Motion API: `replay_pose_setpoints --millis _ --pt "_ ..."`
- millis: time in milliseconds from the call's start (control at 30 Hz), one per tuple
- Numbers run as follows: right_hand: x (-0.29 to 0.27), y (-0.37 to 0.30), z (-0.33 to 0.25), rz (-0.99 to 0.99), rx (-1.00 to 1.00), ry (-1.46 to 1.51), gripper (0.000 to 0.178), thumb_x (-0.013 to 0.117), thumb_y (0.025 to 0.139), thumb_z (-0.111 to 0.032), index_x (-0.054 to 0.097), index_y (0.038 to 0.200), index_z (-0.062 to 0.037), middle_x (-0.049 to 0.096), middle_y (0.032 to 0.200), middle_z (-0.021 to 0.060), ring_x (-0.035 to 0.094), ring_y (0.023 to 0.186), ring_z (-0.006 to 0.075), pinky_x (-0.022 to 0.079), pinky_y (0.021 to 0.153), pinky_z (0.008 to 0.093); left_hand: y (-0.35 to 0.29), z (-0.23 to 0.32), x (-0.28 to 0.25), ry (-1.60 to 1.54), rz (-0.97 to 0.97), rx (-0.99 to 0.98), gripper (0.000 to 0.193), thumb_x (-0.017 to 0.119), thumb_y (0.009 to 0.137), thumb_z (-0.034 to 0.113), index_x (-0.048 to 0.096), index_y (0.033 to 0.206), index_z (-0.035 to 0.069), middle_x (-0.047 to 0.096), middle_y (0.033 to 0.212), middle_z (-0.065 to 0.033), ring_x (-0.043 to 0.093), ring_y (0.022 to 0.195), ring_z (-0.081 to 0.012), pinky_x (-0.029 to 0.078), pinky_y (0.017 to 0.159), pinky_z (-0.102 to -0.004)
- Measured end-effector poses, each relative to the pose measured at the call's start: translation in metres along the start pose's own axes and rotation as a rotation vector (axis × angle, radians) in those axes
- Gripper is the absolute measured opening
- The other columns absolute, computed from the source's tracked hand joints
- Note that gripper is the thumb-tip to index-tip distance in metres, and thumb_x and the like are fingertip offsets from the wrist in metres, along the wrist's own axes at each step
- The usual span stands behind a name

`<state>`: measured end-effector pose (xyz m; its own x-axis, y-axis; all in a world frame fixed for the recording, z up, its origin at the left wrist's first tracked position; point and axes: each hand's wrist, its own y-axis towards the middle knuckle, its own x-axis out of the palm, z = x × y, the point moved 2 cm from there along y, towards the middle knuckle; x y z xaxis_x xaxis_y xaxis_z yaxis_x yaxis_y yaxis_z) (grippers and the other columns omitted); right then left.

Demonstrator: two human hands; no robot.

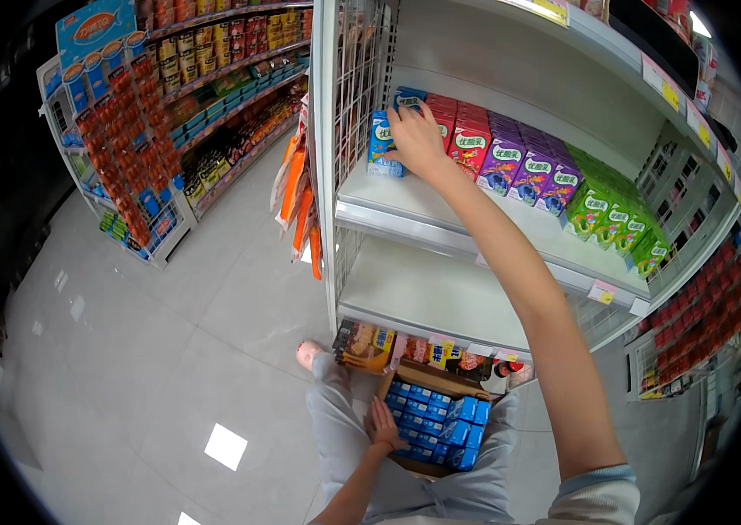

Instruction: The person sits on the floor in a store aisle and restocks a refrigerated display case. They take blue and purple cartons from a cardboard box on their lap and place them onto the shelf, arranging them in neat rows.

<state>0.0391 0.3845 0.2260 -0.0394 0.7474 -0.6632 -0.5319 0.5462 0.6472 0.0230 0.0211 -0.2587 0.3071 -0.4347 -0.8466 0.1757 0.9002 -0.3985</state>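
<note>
Head view: right hand point(417, 140) up on the shelf, fingers closed over an upright blue carton point(382, 145); left hand point(383, 429) low, resting open on the box of cartons point(437, 422).

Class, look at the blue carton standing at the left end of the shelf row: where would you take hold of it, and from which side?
Take the blue carton by its two narrow upright sides, coming from the open shelf front. It stands upright at the row's left end, so its front and left are free; red cartons crowd its right. The right hand already rests on its top.
</note>
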Motion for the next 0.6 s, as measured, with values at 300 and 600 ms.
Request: replay_pose_setpoints --millis 300,600 --pt "0.054 0.037 0.017 -0.010 0.240 -0.348 0.030 0.062 0.071 -0.021 0.061 0.096 -0.0044 0.058 0.098 0.0092 0.053 0.096 0.0217 0.025 0.101 0.0427 0.016 -0.006 0.017 -0.138 -0.126 -0.034 0.142 0.075 0.044 0.057 -0.019 0.131 -0.004 -0.023 0.138 -0.0240 -0.020 0.128 -0.0392 0.000 0.102 -0.0540" --pt "0.076 0.062 0.023 -0.238 0.269 -0.556 0.022 0.051 0.079 -0.017 0.067 0.092 -0.0120 0.061 0.095 0.0081 0.052 0.098 0.0249 0.018 0.102 0.0492 0.017 -0.004 0.012 -0.058 -0.216 -0.096 0.140 0.070 0.047 0.064 -0.019 0.132 -0.001 -0.025 0.139 -0.0209 -0.021 0.129 -0.0358 0.001 0.097 -0.0593"
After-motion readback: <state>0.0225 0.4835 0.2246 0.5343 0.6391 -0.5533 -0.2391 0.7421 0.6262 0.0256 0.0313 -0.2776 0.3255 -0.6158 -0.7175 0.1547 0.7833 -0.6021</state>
